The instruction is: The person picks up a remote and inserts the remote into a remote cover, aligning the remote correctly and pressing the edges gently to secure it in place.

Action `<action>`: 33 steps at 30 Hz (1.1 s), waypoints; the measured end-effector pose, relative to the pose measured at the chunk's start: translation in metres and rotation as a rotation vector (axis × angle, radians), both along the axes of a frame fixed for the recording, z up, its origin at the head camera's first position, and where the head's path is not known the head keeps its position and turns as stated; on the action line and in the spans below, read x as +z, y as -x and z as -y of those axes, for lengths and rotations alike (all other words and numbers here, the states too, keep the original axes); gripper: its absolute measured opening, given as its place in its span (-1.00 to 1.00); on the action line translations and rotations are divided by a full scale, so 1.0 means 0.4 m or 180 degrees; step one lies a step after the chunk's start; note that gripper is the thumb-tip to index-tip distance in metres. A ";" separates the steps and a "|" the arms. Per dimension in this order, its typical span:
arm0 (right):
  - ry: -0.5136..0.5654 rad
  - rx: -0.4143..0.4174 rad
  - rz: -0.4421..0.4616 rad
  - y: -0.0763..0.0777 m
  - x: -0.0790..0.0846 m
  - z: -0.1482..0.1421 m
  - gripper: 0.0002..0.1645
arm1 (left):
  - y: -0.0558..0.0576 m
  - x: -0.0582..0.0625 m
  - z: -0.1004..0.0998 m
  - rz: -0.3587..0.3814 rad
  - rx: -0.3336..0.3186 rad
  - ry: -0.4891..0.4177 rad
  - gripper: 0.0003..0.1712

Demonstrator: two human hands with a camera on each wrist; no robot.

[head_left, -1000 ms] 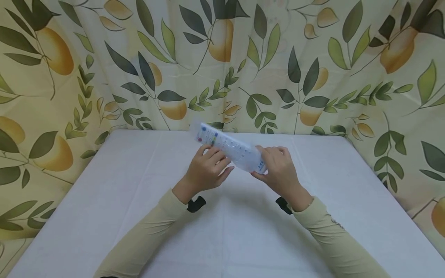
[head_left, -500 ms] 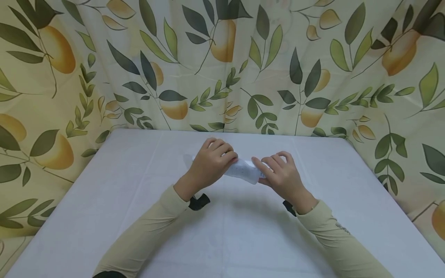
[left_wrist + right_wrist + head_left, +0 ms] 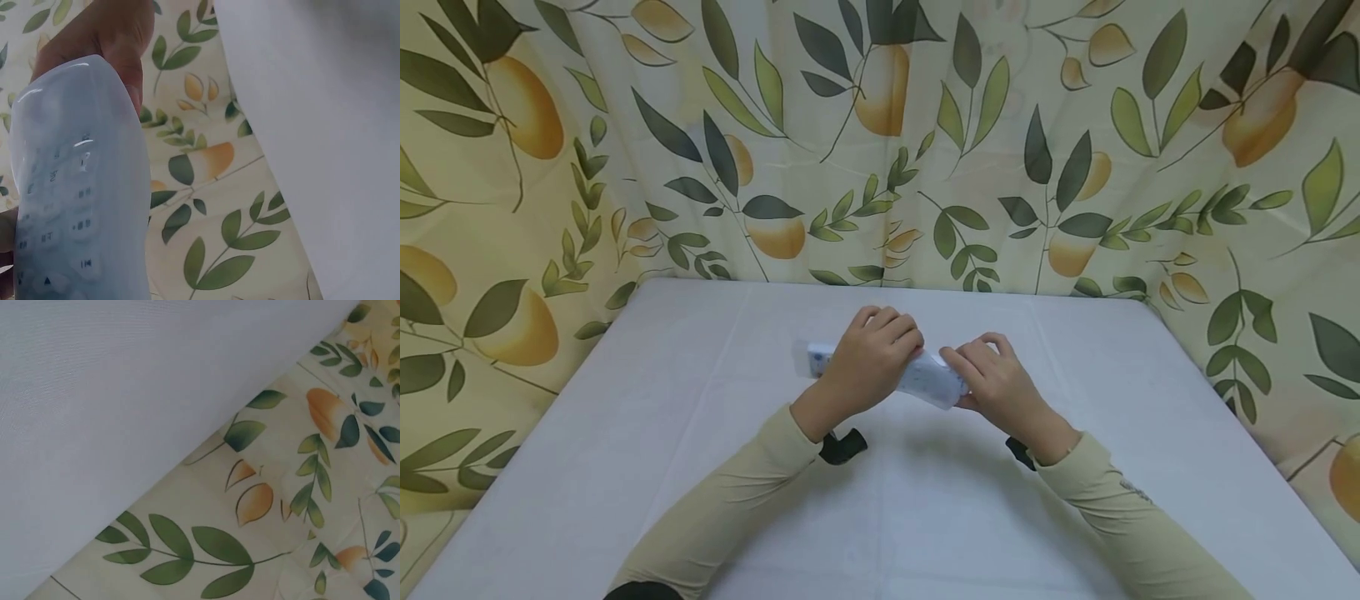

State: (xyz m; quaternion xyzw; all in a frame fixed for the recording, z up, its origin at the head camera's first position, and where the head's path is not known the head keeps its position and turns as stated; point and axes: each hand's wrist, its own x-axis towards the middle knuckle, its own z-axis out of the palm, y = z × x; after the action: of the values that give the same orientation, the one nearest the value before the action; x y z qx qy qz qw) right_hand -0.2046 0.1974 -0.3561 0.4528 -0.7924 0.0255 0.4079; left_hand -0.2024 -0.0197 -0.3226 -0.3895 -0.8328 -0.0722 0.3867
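Observation:
A white remote control (image 3: 818, 359) in a translucent plastic cover is held above the table by both hands. My left hand (image 3: 868, 358) grips it around the middle from above and hides that part. My right hand (image 3: 1000, 387) pinches its right end, thumb underneath and fingers on top. The cover's loose left end sticks out past the remote. In the left wrist view the remote control (image 3: 75, 206) shows close up, its buttons blurred through the cover. The right hand (image 3: 103, 34) holds its far end there. The right wrist view shows neither hand nor remote.
A white cloth covers the table (image 3: 880, 517). Behind it and at both sides hangs a curtain (image 3: 970, 167) printed with leaves and orange fruit. Dark wrist straps (image 3: 842, 447) show below the hands.
My left hand has moved up and over the remote control, from touching its lower edge to gripping its middle. The remote's left end has dropped, so it lies more level. The right hand still holds its end.

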 end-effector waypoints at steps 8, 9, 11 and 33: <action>0.0309 -0.0331 -0.0101 0.008 0.021 -0.009 -0.10 | 0.013 -0.031 0.006 -0.0490 0.0153 -0.0640 -0.87; 0.0443 -0.0396 -0.0088 0.008 0.025 -0.008 -0.11 | 0.014 -0.035 0.008 -0.0640 0.0198 -0.0729 -0.84; 0.0746 -0.0515 -0.0055 0.007 0.031 -0.004 -0.15 | 0.014 -0.042 0.012 -0.0885 0.0314 -0.0814 -0.78; 0.1633 -0.0387 0.0759 -0.035 0.045 0.070 -0.18 | 0.035 -0.042 -0.003 -0.1032 0.0353 -0.0988 -0.87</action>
State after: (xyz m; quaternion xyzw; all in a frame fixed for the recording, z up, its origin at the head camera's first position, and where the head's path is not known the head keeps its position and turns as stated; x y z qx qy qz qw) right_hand -0.1908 0.1696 -0.3382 0.2803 -0.8281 0.2536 0.4139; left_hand -0.2164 -0.0187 -0.3394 -0.2856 -0.7588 -0.1146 0.5741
